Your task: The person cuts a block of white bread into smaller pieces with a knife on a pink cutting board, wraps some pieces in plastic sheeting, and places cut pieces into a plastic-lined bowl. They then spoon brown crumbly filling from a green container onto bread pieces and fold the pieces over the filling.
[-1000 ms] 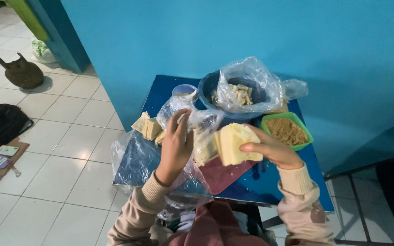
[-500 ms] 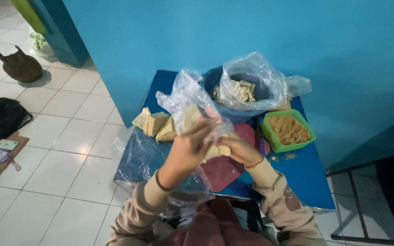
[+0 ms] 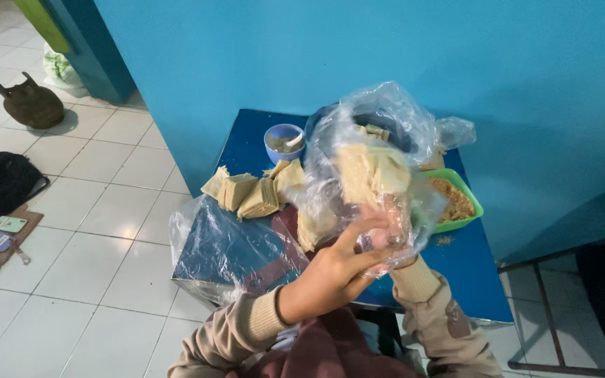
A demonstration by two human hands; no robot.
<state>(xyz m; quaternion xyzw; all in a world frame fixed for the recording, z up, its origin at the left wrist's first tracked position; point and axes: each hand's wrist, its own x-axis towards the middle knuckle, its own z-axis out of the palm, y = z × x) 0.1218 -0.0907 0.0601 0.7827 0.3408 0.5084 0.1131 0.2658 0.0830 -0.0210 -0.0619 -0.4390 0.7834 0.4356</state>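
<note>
Head view, hands (image 3: 358,255) gripping clear bag (image 3: 372,161)

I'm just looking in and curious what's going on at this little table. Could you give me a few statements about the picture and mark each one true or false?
1. Both hands hold up a clear plastic bag with pale flat pieces inside. True: the left hand and right hand meet at its lower end.
2. The table is red. False: it is blue.
3. A green tray of brown crumbs sits on the table. True.
4. The small blue bowl lies on the floor. False: it stands on the table, near the wall.
5. Stacks of pale folded pieces lie on the table. True.
</note>
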